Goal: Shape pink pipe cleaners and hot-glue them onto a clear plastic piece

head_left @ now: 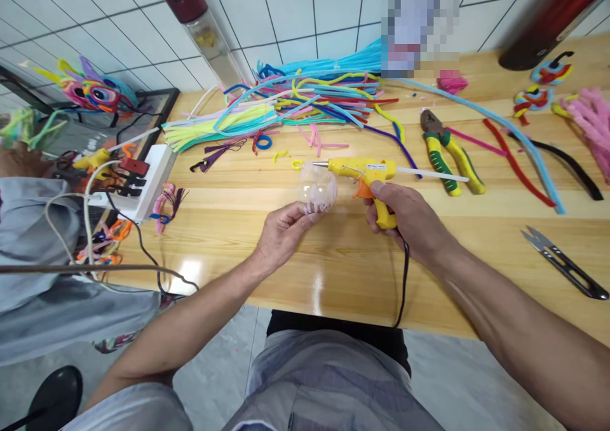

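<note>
Between the thumb and fingers of my left hand (286, 231) is a small clear round plastic piece (318, 186), gripped near its lower edge; its exact kind is hard to make out. My right hand (405, 218) wraps round the handle of a yellow glue gun (362, 169), a finger by the orange trigger (363, 191). A long white glue stick (431, 174) sticks out of the gun's back. The metal nozzle points left, at the upper rim of the clear piece; whether it touches cannot be told. A black cord hangs from the handle over the table edge.
Bundled coloured pipe cleaners (309, 100) lie along the wall by a tall bottle (204, 30). Pliers (445, 154) and thread snips (565, 262) lie to the right. A white power strip (155, 183) with cords stands left, near a co-worker's sleeve (35, 221).
</note>
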`<state>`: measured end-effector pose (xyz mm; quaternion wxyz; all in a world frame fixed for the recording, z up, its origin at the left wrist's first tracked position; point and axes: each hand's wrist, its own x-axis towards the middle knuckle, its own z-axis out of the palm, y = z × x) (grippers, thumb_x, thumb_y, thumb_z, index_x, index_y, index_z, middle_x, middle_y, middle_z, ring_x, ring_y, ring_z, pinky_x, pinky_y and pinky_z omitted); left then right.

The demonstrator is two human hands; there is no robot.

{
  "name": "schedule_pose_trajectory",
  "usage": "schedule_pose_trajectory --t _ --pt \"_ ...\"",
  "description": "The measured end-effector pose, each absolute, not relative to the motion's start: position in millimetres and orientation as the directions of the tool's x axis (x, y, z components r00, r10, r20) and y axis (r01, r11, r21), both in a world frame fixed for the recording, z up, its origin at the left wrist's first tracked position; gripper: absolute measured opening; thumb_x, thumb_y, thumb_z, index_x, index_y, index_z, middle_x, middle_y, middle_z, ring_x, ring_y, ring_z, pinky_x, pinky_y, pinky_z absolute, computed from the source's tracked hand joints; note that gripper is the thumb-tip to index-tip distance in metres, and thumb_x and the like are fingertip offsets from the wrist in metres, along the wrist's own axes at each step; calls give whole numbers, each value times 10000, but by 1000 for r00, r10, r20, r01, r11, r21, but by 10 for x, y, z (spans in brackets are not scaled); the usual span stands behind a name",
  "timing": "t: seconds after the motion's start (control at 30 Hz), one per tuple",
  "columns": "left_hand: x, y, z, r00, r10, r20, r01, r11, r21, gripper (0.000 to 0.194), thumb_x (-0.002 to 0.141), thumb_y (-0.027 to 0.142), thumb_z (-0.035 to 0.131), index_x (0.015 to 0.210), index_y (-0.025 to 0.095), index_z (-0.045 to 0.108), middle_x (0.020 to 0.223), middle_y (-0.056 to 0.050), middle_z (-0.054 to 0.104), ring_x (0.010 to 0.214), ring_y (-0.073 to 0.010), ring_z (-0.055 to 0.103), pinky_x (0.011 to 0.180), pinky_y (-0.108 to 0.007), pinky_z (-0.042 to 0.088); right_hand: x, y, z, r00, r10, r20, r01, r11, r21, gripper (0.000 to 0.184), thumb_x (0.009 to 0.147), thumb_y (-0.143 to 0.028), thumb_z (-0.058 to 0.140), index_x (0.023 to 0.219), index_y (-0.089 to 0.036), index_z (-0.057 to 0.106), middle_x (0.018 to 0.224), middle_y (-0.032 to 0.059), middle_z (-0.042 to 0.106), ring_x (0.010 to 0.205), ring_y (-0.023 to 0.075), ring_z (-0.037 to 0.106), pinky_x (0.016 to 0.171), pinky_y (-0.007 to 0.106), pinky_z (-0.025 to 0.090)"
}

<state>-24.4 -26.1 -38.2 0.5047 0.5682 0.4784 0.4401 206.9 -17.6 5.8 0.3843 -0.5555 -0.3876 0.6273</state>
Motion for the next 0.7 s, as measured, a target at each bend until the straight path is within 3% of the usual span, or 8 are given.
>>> schedule_pose_trajectory --t 0.4,0.6,0.7 --pt "-258 -270 -404 159 987 16 107 -33 994 266 868 446 789 834 183 777 834 -25 767 765 -139 667 786 -267 535 2092 -203 38 -96 900 -424 -72 -431 -899 358 832 -515 717 748 -188 596 521 13 590 456 112 493 424 224 321" --pt "-258 -269 -405 168 986 10 104 -28 994 283 865 463 788 849 181 788 863 -44 781 786 -159 685 801 -289 554 2102 -215 68 -102 906 -411 8 -412 -911 370 870 -539 656 756 -192 600 488 14 586 389 96 375 360 239 214" --pt "-255 -274 -402 168 986 10 102 -28 994 290 862 468 789 851 178 788 864 -47 781 796 -164 688 801 -289 553 2107 -216 68 -105 907 -407 25 -407 -913 364 871 -535 650 761 -191 603 486 9 585 385 94 381 357 238 208"
